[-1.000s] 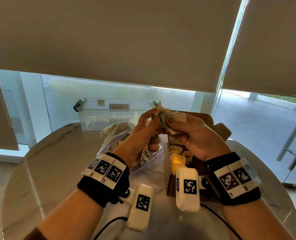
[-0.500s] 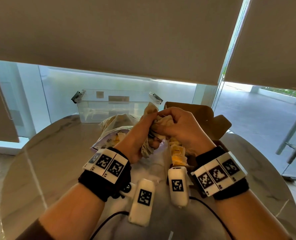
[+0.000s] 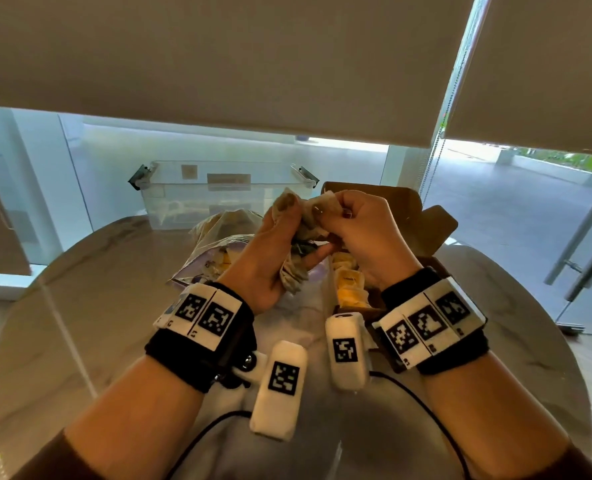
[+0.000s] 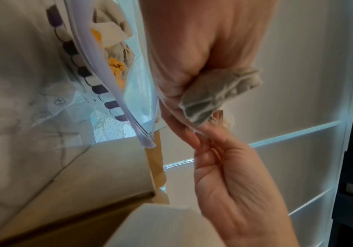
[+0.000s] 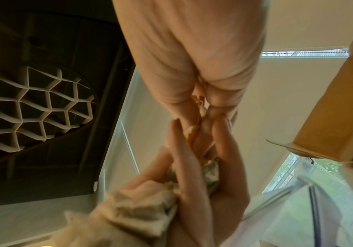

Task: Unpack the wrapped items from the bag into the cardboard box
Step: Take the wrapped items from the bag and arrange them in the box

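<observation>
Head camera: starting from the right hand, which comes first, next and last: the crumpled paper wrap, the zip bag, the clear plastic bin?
From the right hand:
1. Crumpled paper wrap, pinched in both hands.
2. Zip bag, lying on the table to the left.
3. Clear plastic bin, at the table's far edge.

Round marble table (image 3: 80,306) under bag (image 3: 211,244), cardboard box (image 3: 426,237), clear bin (image 3: 218,199)

Both hands are being held raised at 12 o'clock, wrists close; L hand (image 3: 270,251) & R hand (image 3: 360,237) fingers are being curled round crumpled wrapping (image 3: 296,268).
</observation>
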`<move>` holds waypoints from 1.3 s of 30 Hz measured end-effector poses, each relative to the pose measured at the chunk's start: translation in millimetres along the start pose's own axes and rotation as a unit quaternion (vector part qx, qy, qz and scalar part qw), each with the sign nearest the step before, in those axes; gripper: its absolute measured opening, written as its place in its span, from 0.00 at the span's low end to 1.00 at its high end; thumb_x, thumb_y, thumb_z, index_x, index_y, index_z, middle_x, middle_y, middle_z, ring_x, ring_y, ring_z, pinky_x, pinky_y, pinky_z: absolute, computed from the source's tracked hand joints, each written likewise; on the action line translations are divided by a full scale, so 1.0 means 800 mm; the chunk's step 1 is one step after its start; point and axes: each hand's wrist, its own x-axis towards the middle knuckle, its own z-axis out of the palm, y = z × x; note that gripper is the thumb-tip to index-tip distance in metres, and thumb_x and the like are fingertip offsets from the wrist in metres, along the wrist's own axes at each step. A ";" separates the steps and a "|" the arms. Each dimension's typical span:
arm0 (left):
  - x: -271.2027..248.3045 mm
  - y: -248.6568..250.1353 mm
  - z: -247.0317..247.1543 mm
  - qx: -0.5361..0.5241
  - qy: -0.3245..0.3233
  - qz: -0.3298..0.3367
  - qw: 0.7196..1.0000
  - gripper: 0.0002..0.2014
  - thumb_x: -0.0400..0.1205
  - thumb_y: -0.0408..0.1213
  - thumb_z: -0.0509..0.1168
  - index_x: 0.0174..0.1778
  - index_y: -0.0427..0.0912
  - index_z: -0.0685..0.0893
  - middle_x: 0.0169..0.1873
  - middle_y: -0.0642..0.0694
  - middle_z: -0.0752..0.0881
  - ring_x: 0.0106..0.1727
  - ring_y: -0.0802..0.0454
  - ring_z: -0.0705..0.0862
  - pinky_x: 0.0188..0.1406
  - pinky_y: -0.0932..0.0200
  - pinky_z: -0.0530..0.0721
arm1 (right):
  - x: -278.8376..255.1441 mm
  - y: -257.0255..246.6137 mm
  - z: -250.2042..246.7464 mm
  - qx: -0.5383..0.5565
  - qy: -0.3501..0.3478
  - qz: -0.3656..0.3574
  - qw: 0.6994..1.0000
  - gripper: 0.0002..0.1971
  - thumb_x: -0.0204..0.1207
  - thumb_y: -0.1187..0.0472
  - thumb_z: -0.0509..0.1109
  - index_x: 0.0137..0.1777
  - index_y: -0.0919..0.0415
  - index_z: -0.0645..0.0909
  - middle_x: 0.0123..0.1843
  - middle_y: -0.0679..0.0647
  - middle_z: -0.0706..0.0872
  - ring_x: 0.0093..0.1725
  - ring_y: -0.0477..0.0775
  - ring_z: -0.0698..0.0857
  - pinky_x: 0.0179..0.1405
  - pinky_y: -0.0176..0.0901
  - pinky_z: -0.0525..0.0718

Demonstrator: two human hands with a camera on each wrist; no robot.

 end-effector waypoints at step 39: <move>-0.018 0.000 -0.005 0.432 -0.104 -0.020 0.895 0.12 0.85 0.43 0.58 0.57 0.52 0.86 0.44 0.46 0.89 0.42 0.56 0.88 0.45 0.66 0.84 | 0.051 -0.070 -0.130 -0.363 -0.162 -0.013 0.918 0.24 0.69 0.71 0.76 0.64 0.57 0.78 0.54 0.48 0.81 0.41 0.42 0.79 0.35 0.27 0.77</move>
